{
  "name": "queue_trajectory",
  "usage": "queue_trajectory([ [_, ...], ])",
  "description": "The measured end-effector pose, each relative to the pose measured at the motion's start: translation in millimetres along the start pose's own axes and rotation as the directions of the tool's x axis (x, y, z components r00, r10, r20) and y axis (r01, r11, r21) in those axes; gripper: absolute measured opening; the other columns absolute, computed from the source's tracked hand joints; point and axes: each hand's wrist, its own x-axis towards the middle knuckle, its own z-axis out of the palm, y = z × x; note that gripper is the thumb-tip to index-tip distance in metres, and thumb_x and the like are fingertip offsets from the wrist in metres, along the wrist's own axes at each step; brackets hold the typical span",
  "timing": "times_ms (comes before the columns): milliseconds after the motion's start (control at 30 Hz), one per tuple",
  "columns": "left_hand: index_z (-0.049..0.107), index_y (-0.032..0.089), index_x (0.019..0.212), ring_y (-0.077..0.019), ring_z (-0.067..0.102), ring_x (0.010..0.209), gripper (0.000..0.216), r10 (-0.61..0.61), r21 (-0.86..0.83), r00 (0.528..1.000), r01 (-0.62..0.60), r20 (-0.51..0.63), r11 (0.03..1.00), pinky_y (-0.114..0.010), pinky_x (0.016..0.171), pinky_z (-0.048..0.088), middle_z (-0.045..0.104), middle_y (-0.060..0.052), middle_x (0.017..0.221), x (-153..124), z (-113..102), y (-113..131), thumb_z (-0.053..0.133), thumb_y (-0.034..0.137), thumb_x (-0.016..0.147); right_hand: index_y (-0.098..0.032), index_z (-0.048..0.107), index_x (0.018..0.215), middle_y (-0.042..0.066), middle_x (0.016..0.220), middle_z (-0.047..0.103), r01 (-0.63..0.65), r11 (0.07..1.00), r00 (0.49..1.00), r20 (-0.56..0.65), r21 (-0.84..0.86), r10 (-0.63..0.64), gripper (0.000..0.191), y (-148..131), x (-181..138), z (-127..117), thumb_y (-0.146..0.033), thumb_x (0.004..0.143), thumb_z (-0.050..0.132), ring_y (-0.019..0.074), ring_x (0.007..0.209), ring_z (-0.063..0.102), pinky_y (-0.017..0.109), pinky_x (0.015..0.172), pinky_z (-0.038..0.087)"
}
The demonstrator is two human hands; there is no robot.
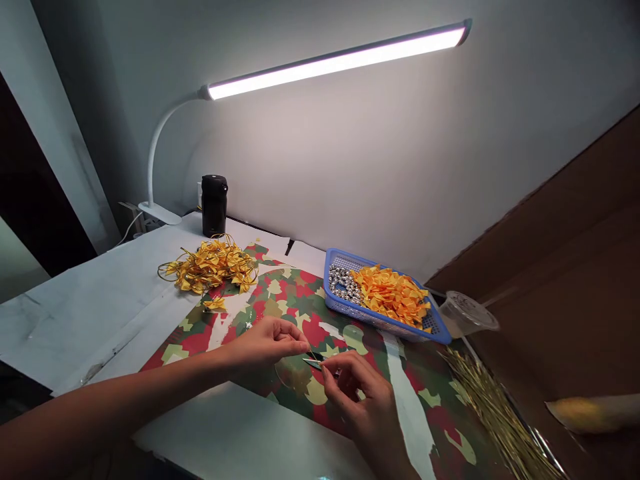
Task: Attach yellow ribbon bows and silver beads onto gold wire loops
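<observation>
Here, left hand (270, 343) and right hand (357, 393) both pinching small dark strip (314, 363), over patterned sheet (300, 303)

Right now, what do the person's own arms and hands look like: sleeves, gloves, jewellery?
Both are bare. The left hand and long left forearm show no sleeve, glove, watch or ring. The right hand is likewise ungloved and ringless; only its wrist is in view, with no cuff or bracelet.
</observation>
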Motion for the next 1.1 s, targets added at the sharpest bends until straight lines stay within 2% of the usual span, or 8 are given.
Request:
queue_trajectory([
  [433,0.057,0.016,0.083,-0.0061,0.015,0.040,0.038,0.098,0.054,0.995,-0.096,-0.035,0.994,-0.021,0.039,0.010,0.025,0.014,0.042,3,-10,0,0.061,0.054,0.079,-0.020,0.062,0.066,-0.001,0.061,0.056,-0.047,0.997,0.995,-0.088,0.069,0.053,0.014,1,-2,0,-0.024,0.080,0.058,0.0104,0.047,0.048,0.019,0.042,0.040],
  [567,0.067,0.014,0.078,-0.0056,0.026,0.040,0.039,0.077,0.074,0.971,-0.096,0.227,0.993,-0.019,0.039,0.020,0.032,0.011,0.043,-7,-7,6,0.072,0.052,0.069,-0.020,0.063,0.074,-0.002,0.060,0.053,-0.152,0.971,0.977,-0.121,0.184,0.176,0.014,5,-2,2,-0.033,0.080,0.061,0.0107,0.047,0.046,0.020,0.040,0.038],
  [633,0.073,0.014,0.090,-0.0058,0.032,0.039,0.043,0.023,0.091,0.901,-0.069,0.433,0.993,-0.019,0.038,0.025,0.045,0.007,0.047,-13,-5,8,0.072,0.052,0.070,-0.020,0.062,0.077,-0.003,0.058,0.051,-0.200,0.950,0.965,-0.119,0.242,0.233,0.018,10,-2,4,-0.038,0.081,0.061,0.0103,0.045,0.043,0.020,0.038,0.035],
  [700,0.069,0.018,0.110,-0.0045,0.032,0.037,0.050,0.013,0.106,0.853,-0.080,0.522,0.991,-0.019,0.036,0.026,0.059,0.002,0.062,-15,-3,10,0.064,0.054,0.077,-0.020,0.061,0.080,-0.005,0.056,0.049,-0.216,0.939,0.958,-0.127,0.267,0.256,0.023,14,-1,5,-0.043,0.082,0.060,0.0099,0.042,0.040,0.020,0.036,0.033],
  [767,0.065,0.022,0.115,-0.0037,0.031,0.038,0.048,0.083,0.191,0.917,-0.168,0.389,0.967,-0.019,0.036,0.026,0.066,-0.001,0.078,-14,-3,11,0.056,0.054,0.082,-0.020,0.061,0.080,-0.005,0.054,0.047,-0.221,0.935,0.953,-0.142,0.277,0.267,0.028,17,0,6,-0.048,0.082,0.059,0.0102,0.041,0.040,0.021,0.036,0.033],
  [833,0.067,0.020,0.106,-0.0046,0.035,0.042,0.040,0.203,0.348,0.971,-0.236,0.128,0.907,-0.019,0.039,0.028,0.067,-0.002,0.084,-11,-5,11,0.052,0.050,0.084,-0.020,0.061,0.079,-0.005,0.052,0.046,-0.228,0.930,0.948,-0.153,0.289,0.280,0.033,17,3,5,-0.053,0.082,0.058,0.0106,0.041,0.041,0.021,0.036,0.034],
  [933,0.064,0.017,0.092,-0.0070,0.042,0.048,0.026,0.315,0.505,0.945,-0.229,-0.090,0.832,-0.019,0.046,0.032,0.063,0.000,0.077,-5,-9,7,0.051,0.039,0.087,-0.020,0.060,0.074,-0.005,0.050,0.045,-0.234,0.926,0.941,-0.170,0.296,0.293,0.036,14,8,2,-0.055,0.081,0.058,0.0110,0.040,0.042,0.021,0.036,0.035],
  [1100,0.064,0.019,0.082,-0.0117,0.048,0.059,0.012,0.430,0.611,0.893,-0.271,-0.128,0.744,-0.022,0.056,0.037,0.059,0.001,0.072,-1,-12,-1,0.056,0.027,0.083,-0.019,0.059,0.069,-0.003,0.055,0.051,-0.229,0.931,0.932,-0.214,0.284,0.294,0.036,7,15,-4,-0.054,0.075,0.065,0.0126,0.047,0.047,0.023,0.043,0.040],
])
